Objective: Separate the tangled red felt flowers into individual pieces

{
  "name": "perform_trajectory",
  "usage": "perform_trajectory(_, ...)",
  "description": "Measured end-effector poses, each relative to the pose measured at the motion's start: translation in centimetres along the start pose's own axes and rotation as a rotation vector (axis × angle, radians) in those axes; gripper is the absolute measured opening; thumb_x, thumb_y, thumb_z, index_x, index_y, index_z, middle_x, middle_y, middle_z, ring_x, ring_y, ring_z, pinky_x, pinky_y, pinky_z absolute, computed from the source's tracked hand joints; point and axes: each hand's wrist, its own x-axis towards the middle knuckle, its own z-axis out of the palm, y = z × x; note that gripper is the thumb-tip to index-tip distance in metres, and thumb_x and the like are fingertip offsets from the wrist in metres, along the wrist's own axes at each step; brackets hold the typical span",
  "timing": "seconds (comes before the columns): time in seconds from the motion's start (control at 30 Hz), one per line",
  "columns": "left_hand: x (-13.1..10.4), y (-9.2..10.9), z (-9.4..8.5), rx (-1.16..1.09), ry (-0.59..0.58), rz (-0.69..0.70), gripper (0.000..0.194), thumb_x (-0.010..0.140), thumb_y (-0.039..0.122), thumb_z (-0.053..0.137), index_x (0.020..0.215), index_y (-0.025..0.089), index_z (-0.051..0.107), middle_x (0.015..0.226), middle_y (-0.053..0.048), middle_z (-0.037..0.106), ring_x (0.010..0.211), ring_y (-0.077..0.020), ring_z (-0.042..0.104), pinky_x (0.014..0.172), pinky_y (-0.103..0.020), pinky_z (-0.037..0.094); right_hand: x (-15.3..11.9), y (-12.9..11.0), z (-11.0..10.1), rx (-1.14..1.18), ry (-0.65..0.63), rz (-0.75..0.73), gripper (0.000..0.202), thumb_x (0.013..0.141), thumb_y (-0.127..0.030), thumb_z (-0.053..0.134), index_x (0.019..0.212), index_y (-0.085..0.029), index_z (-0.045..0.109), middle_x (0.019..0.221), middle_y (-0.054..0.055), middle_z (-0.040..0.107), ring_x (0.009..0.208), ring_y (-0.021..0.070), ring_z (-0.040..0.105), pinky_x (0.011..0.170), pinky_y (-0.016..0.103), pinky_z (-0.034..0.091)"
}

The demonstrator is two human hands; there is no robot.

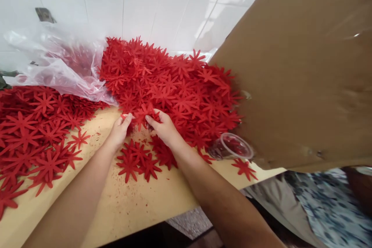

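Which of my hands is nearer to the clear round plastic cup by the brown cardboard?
Your right hand. It's at the near edge of the piled red flower-shaped pieces, left of the plastic cup; your left hand is farther left, beyond the right one.

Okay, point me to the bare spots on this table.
The widest bare patch of table is at the front, between the forearms, below the small flower cluster. A smaller one lies between the right forearm and the lone flower. It's crowded at the back with the big red pile, and at left with flowers and plastic bag.
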Motion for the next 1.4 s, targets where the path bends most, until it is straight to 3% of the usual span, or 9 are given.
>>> perform_trajectory(0.13, 0.3, 0.3, -0.6, -0.073, -0.026, -0.063, 0.040, 0.079, 0.053, 0.050, 0.087, 0.016, 0.062, 0.063, -0.001, 0.063, 0.057, -0.0128, 0.057, 0.055, -0.025, 0.045, -0.4, -1.1, 0.8, -0.341, 0.015, -0.162, 0.013, 0.079, -0.031, 0.049, 0.082, -0.019, 0.051, 0.071, 0.000, 0.059, 0.061, 0.0120, 0.054, 0.063, 0.027, 0.046)
perform_trajectory(0.3, 0.0, 0.7, -0.4, -0.298, -0.071, -0.117, 0.045, 0.083, 0.054, 0.043, 0.083, 0.014, 0.064, 0.078, -0.005, 0.068, 0.082, -0.0151, 0.063, 0.083, -0.027, 0.047, -0.9, -2.1, 4.2, -0.860, -0.151, -0.148, 0.039, 0.078, -0.024, 0.053, 0.116, -0.016, 0.048, 0.101, 0.011, 0.065, 0.091, 0.0216, 0.062, 0.082, 0.034, 0.046)
perform_trajectory(0.43, -0.3, 1.4, -0.6, -0.389, -0.084, -0.182, 0.044, 0.085, 0.053, 0.037, 0.084, 0.016, 0.061, 0.078, -0.004, 0.066, 0.080, -0.0155, 0.062, 0.081, -0.030, 0.049, -0.1, -2.6, 5.1, -1.073, -0.238, -0.222, 0.021, 0.079, -0.021, 0.050, 0.097, -0.015, 0.058, 0.095, 0.011, 0.066, 0.087, 0.0205, 0.061, 0.078, 0.030, 0.045)
perform_trajectory(0.53, -0.2, 1.5, -1.0, -0.405, -0.155, -0.209, 0.051, 0.087, 0.056, 0.025, 0.099, 0.018, 0.057, 0.089, -0.007, 0.065, 0.083, -0.0167, 0.062, 0.074, -0.033, 0.051, 1.4, -4.5, 3.7, -1.120, -0.221, -0.305, 0.013, 0.077, -0.019, 0.050, 0.085, -0.016, 0.060, 0.087, 0.009, 0.066, 0.079, 0.0189, 0.061, 0.073, 0.028, 0.045)
perform_trajectory(0.7, 0.4, 0.8, -1.4, -0.356, -0.073, -0.165, 0.026, 0.087, 0.035, 0.043, 0.095, 0.014, 0.056, 0.087, -0.006, 0.061, 0.072, -0.0123, 0.061, 0.071, -0.029, 0.050, 8.0, -10.4, -1.4, -1.018, 0.162, -0.377, 0.021, 0.075, -0.031, 0.058, 0.084, -0.013, 0.062, 0.077, 0.006, 0.065, 0.076, 0.0190, 0.060, 0.074, 0.033, 0.046)
perform_trajectory(0.87, 0.5, 0.6, -1.5, -0.245, -0.151, -0.149, 0.018, 0.083, 0.024, 0.050, 0.094, 0.012, 0.058, 0.080, -0.005, 0.062, 0.068, -0.0097, 0.061, 0.071, -0.024, 0.048, 13.5, -14.4, -6.3, -1.075, 0.391, -0.172, 0.060, 0.060, -0.031, 0.070, 0.108, 0.001, 0.056, 0.110, 0.019, 0.059, 0.111, 0.0338, 0.054, 0.092, 0.044, 0.041)
perform_trajectory(1.0, 0.7, 0.6, -1.4, -0.200, -0.172, -0.121, 0.016, 0.082, 0.022, 0.051, 0.094, 0.014, 0.058, 0.078, -0.003, 0.063, 0.066, -0.0083, 0.061, 0.070, -0.023, 0.048, 8.1, -14.2, -7.4, -1.158, 0.325, -0.366, 0.062, 0.074, -0.047, 0.044, 0.117, -0.004, 0.054, 0.121, 0.014, 0.056, 0.113, 0.0310, 0.052, 0.087, 0.044, 0.037)
perform_trajectory(1.2, 1.0, 0.5, -0.9, -0.142, -0.148, -0.123, 0.013, 0.082, 0.021, 0.051, 0.090, 0.015, 0.058, 0.074, -0.001, 0.063, 0.064, -0.0082, 0.061, 0.067, -0.023, 0.048, -5.9, -7.7, -4.4, -1.344, -0.269, -0.322, 0.034, 0.073, -0.041, 0.064, 0.095, -0.015, 0.066, 0.089, 0.010, 0.065, 0.088, 0.0238, 0.060, 0.079, 0.039, 0.048)
perform_trajectory(1.4, 0.5, 0.5, -0.8, -0.111, -0.137, -0.069, 0.012, 0.080, 0.020, 0.053, 0.088, 0.014, 0.059, 0.071, -0.001, 0.063, 0.060, -0.0072, 0.060, 0.063, -0.021, 0.048, -7.6, -2.7, -4.1, -1.421, -0.374, -0.085, 0.030, 0.079, -0.027, 0.056, 0.104, -0.011, 0.061, 0.101, 0.017, 0.060, 0.092, 0.0273, 0.057, 0.079, 0.039, 0.047)
